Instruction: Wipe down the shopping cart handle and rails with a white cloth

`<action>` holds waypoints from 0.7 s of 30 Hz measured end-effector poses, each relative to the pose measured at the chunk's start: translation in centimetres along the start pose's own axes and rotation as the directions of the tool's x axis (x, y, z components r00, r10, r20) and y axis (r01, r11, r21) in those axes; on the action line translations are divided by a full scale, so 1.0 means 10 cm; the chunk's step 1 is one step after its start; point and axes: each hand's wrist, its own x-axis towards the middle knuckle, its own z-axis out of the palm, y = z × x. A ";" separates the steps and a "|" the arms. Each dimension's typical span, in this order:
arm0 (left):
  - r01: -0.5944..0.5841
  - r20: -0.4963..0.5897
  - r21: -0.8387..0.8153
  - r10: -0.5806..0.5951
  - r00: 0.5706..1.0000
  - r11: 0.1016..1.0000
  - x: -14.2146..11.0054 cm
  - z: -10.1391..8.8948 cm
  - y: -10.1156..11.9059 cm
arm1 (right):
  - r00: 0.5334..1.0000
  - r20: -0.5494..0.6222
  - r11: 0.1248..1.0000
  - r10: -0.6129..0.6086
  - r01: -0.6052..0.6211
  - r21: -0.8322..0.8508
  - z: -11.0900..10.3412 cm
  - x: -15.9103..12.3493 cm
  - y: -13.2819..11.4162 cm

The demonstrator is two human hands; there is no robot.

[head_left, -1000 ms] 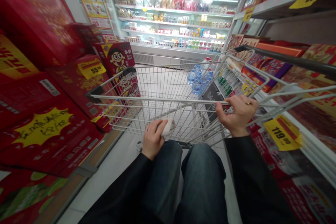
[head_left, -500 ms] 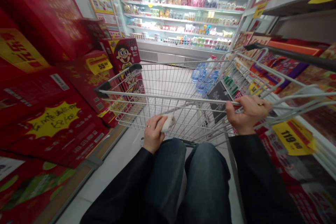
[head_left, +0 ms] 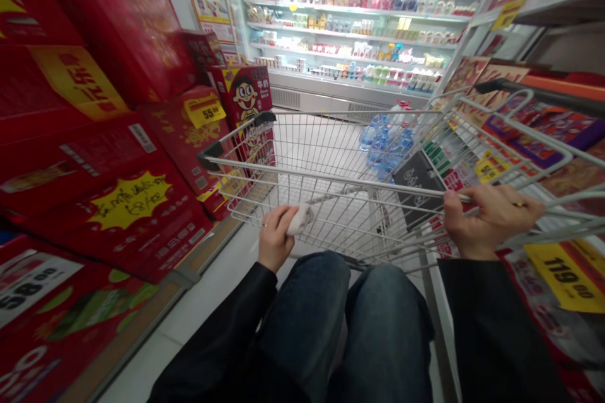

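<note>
Left grip (head_left: 276, 235) closed around a crumpled white wad (head_left: 300, 220); right grip (head_left: 491, 217) curled over the silver wire shopping cart's top rail (head_left: 331, 178), apparently steering it past stacked red cartons (head_left: 127, 201).

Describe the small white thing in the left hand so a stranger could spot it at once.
Find the wire shopping cart, then its near edge above the knees. The left hand there holds a small crumpled white wad, perhaps tissue or cloth, soft against the bare wire behind it.
</note>
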 end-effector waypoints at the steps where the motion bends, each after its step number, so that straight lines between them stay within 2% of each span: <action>1: 0.004 0.000 0.004 -0.004 1.000 1.000 0.08 -0.04 -0.04 | 1.000 0.009 1.000 0.029 -0.029 -0.002 0.02 -0.01 0.03; 4: 0.019 -0.021 0.025 -0.019 1.000 0.999 0.27 -0.15 -0.18 | 0.989 0.051 0.990 0.137 -0.136 -0.023 0.07 -0.02 0.08; 6: 0.040 -0.041 0.040 -0.039 0.998 0.998 0.26 -0.17 -0.25 | 0.986 0.061 0.988 0.155 -0.154 -0.020 0.07 -0.03 0.09; 11: 0.058 -0.021 0.045 -0.057 0.998 0.997 -0.07 -0.10 -0.33 | 0.997 0.027 0.998 0.071 -0.070 -0.004 -0.02 0.01 0.01; 14: 0.092 -0.035 0.042 -0.091 0.995 0.995 -0.05 -0.12 -0.44 | 1.000 -0.016 0.999 0.012 -0.012 -0.042 -0.07 0.04 -0.06; 18: 0.196 -0.198 0.029 -0.187 0.962 0.980 0.18 -0.22 -0.68 | 0.998 -0.058 0.997 -0.028 0.024 -0.067 -0.07 0.03 -0.04; 21: 0.293 -0.286 -0.001 -0.281 0.916 0.956 0.16 -0.26 -0.80 | 1.000 -0.005 0.997 0.013 -0.013 -0.078 -0.06 -0.01 0.05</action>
